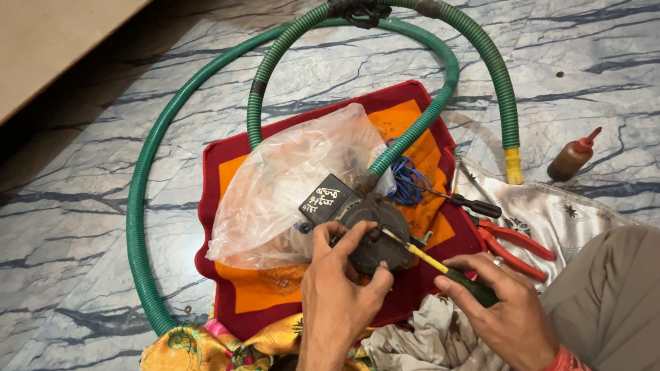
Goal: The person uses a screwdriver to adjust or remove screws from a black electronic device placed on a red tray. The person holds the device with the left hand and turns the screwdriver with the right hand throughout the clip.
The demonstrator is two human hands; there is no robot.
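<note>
Dark metal is what the left hand grips: a small round pump body, grey and dirty, which sits on the red and orange mat at the middle of the marble floor. The fingers of this hand are curled around the near rim and the thumb presses on its face, so the hand is closed on it. The right hand is closed around the green handle of a screwdriver with a yellow shaft, and the tip touches the face of the pump body. I judge this body to be heavy for its size, stiff and perhaps a little greasy, so it is best to hold it by the round rim and not by the black box fixed above it. A corrugated green hose comes out from behind it and makes wide loops on the floor; it looks stiff and springy and may pull the body sideways. A clear plastic bag lies against the left side. Red pliers, a second screwdriver, a grey rag and a small brown bottle are near.
</note>
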